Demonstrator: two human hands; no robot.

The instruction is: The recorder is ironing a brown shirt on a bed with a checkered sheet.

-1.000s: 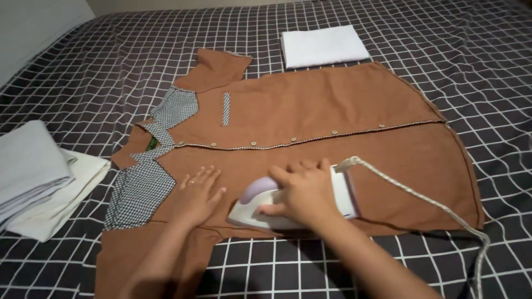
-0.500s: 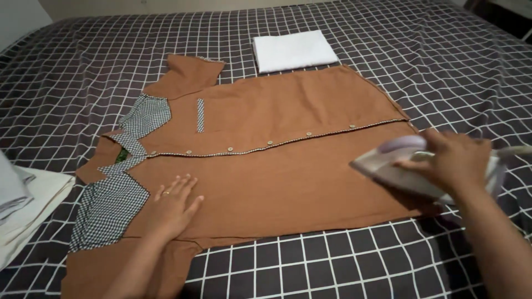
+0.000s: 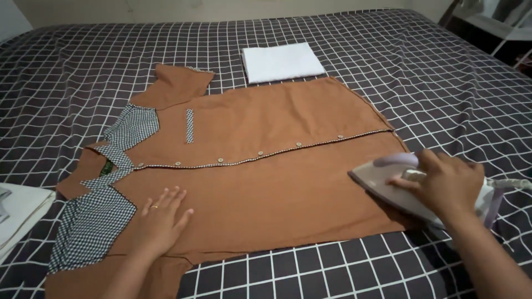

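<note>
The brown shirt (image 3: 266,160) lies flat on the bed (image 3: 83,66). Left hand (image 3: 160,218) rests open, palm down, near its collar end — right hand (image 3: 443,182) grips the iron (image 3: 399,185) at the hem. Folded white cloth (image 3: 281,62) lies beyond.

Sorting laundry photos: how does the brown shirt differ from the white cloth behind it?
The brown shirt lies spread flat and unfolded; the white cloth is folded into a neat rectangle. The shirt has checked trim and buttons; the cloth is plain. Both rest on the checked bedspread.
</note>
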